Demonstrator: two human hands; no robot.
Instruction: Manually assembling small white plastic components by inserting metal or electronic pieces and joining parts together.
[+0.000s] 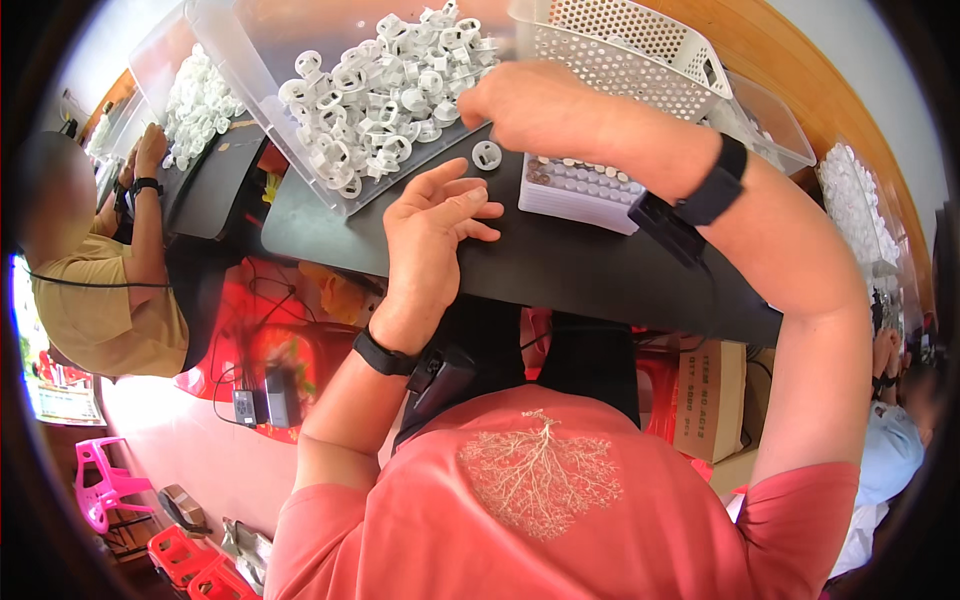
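Only the head view here, looking straight down. The surface is a dark counter (560, 265) with a curved near edge, and below that edge there's a red floor with cables and a couple of small black boxes. A pink plastic chair (100, 480) sits at lower left, red crates beside it, and a cardboard box (708, 395) stands under the counter on the right.

The left hand (435, 225) lies palm-up on the counter, fingers (470, 200) spread loose and holding nothing. Just past its fingertips is a single white plastic ring (487, 155), lying flat on the counter by itself. The right hand (535, 105) hangs over the front lip of the clear tray (225, 45), knuckles up; its fingers are curled under, so I can't tell if they've got anything.

That clear tray is heaped with white rings, way too many to count. One white perforated basket (640, 55) sits behind the right hand, and one white block (575, 190) with rows of small holes lies under the wrist. Free counter is mostly the strip between the left hand and the near edge; the far side is crowded.

Two other people are in view: one at left by another ring pile (195, 100), one at the right rim. Both wrists wear one black band each.
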